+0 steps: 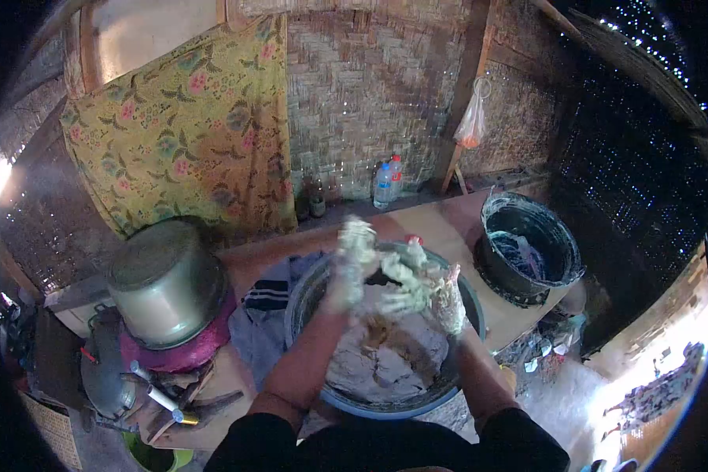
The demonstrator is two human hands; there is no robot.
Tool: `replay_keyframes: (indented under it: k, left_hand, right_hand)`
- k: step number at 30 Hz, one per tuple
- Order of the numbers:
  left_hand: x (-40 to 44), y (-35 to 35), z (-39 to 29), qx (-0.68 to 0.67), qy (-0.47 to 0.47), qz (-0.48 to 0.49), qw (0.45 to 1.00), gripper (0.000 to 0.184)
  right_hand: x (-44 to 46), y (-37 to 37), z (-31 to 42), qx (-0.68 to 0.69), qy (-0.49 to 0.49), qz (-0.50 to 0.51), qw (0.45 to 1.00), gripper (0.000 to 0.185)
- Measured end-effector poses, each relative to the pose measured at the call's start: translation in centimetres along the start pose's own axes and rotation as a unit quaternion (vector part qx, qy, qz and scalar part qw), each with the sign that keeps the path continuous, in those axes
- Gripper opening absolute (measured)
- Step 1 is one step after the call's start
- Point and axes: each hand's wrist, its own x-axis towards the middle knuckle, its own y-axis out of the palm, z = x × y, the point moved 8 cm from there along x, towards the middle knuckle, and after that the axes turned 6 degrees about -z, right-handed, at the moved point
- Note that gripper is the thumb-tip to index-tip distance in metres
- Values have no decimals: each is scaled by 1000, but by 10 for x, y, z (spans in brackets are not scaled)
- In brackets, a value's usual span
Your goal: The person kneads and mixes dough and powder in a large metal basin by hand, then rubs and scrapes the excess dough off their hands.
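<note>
A wide basin (397, 414) with a blue rim stands in front of me, holding a pale, floury mass (389, 366) with a brownish wet patch in its middle. Over the far left part of the basin, my left hand (352, 263) is raised and smeared by motion, with pale dough stuck to it. My right hand (442, 297) is above the right side, coated in the same sticky dough, its fingers spread and pointing left. Clumps of dough cling to its fingers. A red cap (414, 238) shows just behind the hands; what it belongs to is mostly hidden.
A black bucket (488, 244) stands to the right. At left, a large metal pot (161, 283) sits upside down beside folded cloth (263, 330). Two plastic bottles (382, 187) stand by the woven wall, where a plastic bag (471, 122) hangs. Tools (165, 401) lie at front left.
</note>
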Motion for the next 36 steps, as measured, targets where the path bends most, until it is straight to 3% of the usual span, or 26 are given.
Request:
replay_keyframes:
  k: [1, 3, 4, 7, 8, 11, 13, 15, 17, 19, 20, 21, 22, 23, 24, 25, 26, 27, 29, 30, 31, 32, 33, 34, 35, 36]
  left_hand:
    - [19, 0, -7, -204, -50, 192, 959, 26]
    - [13, 13, -28, -388, -99, 370, 838, 27]
    - [30, -12, -10, -334, -69, 181, 923, 24]
    - [3, 2, -15, -249, 34, 115, 961, 23]
    - [-3, 4, -11, -46, 98, 135, 985, 31]
    - [-26, 22, -12, -6, 107, 138, 985, 38]
    - [-29, 2, 29, -174, -107, 83, 975, 36]
    - [-40, 22, 8, -77, 19, 166, 983, 37]
    - [-38, 37, 4, -88, -46, 147, 984, 37]
    - [-46, 52, -18, 166, 82, 159, 970, 52]
    - [-49, 57, -20, 184, 81, 160, 966, 45]
    - [-51, 58, -17, 203, 80, 161, 963, 39]
    - [-49, 53, 4, 142, -21, 174, 974, 42]
    - [-45, 46, 15, 143, -23, 171, 974, 42]
    - [-46, 39, 37, -52, -151, 164, 974, 45]
    - [-54, 37, 53, -245, -270, 146, 920, 48]
    - [-68, 58, 24, -144, -171, 189, 956, 54]
    - [-70, 59, 22, -141, -174, 189, 956, 54]
    - [-64, 42, 21, 53, -136, 117, 982, 60]
    - [-65, 40, 15, -28, -127, 130, 983, 54]
    - [-63, 37, 13, -20, -132, 145, 980, 54]
    - [-65, 53, -2, 383, 10, 219, 897, 51]
    - [-67, 61, -2, 560, 83, 249, 786, 49]
    - [-68, 68, -2, 704, 164, 264, 639, 48]
    - [-66, 60, -2, 677, 133, 217, 691, 45]
    - [-65, 50, -2, 646, 100, 164, 739, 42]
  right_hand:
    - [1, 0, 2, -4, 2, -4, 1000, 60]
    - [4, -2, -6, -160, 63, 30, 985, 46]
    - [5, -14, -11, -233, 72, -17, 970, 43]
    - [14, -25, -26, -279, 87, -60, 954, 40]
    - [17, -23, -30, -253, 92, -60, 961, 39]
    - [11, -16, -32, -195, 97, -49, 975, 38]
    - [1, -6, -27, -148, 98, -12, 984, 44]
    - [-2, 3, -28, -104, 101, 15, 989, 52]
    - [-3, 15, -35, 9, 120, -23, 992, 58]
    - [-9, 30, -43, 198, 128, -123, 964, 61]
    - [-3, 41, -39, 259, 145, -9, 955, 61]
    - [-2, 36, -35, 338, 157, 15, 928, 60]
    - [2, 30, -32, 417, 166, 29, 893, 60]
    - [6, 21, -29, 480, 170, 39, 860, 59]
    - [8, 10, -26, 532, 172, 48, 827, 59]
    - [10, 0, -24, 573, 174, 55, 799, 59]
    - [9, -9, -23, 603, 174, 60, 776, 58]
    - [8, -17, -24, 621, 176, 60, 761, 58]
    - [6, -32, -28, 649, 185, 55, 736, 58]
    - [4, -40, -31, 659, 193, 47, 726, 57]
    - [1, -48, -34, 665, 204, 38, 717, 57]
    - [-2, -54, -38, 671, 217, 28, 709, 57]
    - [-5, -61, -42, 677, 227, 20, 700, 57]
    - [-6, -66, -45, 685, 236, 11, 689, 56]
    - [-8, -67, -47, 685, 248, 7, 685, 56]
    - [-8, -71, -45, 728, 227, -10, 647, 56]
